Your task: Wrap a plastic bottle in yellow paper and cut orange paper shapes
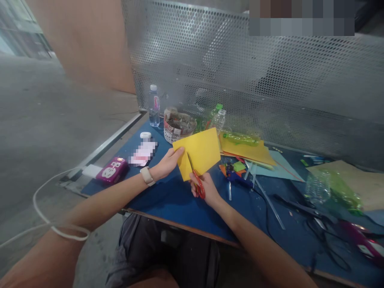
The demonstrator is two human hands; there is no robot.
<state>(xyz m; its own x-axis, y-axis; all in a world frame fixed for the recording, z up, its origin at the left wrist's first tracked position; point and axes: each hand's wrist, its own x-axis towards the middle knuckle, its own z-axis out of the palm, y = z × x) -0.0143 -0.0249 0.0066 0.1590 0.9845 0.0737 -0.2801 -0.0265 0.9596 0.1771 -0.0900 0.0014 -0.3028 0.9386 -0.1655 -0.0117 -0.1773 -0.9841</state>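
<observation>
The left hand [166, 164] had its grip clamped on the left edge of a yellow sheet [204, 149], raised over the blue counter [168, 200]. The right hand [209, 189] had its grip closed around red-handled scissors [200, 186], one blade lying across the sheet. A newsprint-patterned basket [174, 133] stood behind.

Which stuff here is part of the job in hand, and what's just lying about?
In the job:
- yellow paper, held by the left hand
- red-handled scissors, in the right hand, blades at the paper

Apparently just lying about:
- water bottle
- newspaper basket
- purple power socket
- green bottle on the paper pile
- pale blue paper
</observation>
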